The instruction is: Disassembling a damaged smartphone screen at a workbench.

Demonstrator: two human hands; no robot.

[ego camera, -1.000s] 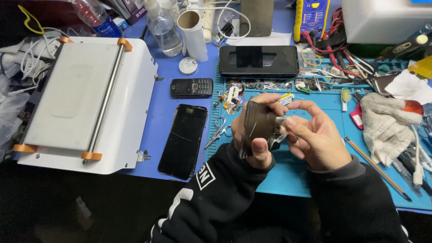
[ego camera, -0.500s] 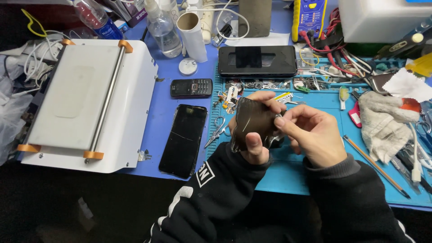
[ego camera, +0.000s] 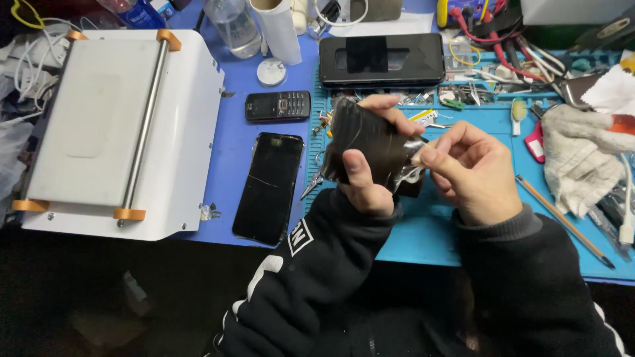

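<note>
Blue matting (ego camera: 264,99) covers our cluttered workbench, a darker sheet on the left and a lighter gridded one (ego camera: 476,125) under our hands. Largest on it is the white flat machine (ego camera: 126,125) at far left, with a steel roller bar and orange end clips. Next comes the big black phone (ego camera: 381,59) lying face up at the far edge, then the white cloth glove (ego camera: 582,158) crumpled at right. A black smartphone (ego camera: 269,187) lies flat just right of the machine, near us, and a small keypad phone (ego camera: 278,105) sits beyond it.

We hold the dark flexible sheet (ego camera: 367,142) above the lighter mat, in the middle of the scene. It looks thin, glossy and nearly black, bowed rather than flat, with a crinkled clear film catching light at its right edge. Our left hand (ego camera: 364,165) is clamped on it, thumb pressed across its near face and fingers curled over the far edge. Our right hand (ego camera: 473,168) has fingers drawn together, pinching the shiny film at the sheet's right side.

Smaller things lie about: a pencil-like stick (ego camera: 562,218) at right, a round white cap (ego camera: 271,71) far off, and tweezers (ego camera: 314,185) peeking out beside the sheet.
</note>
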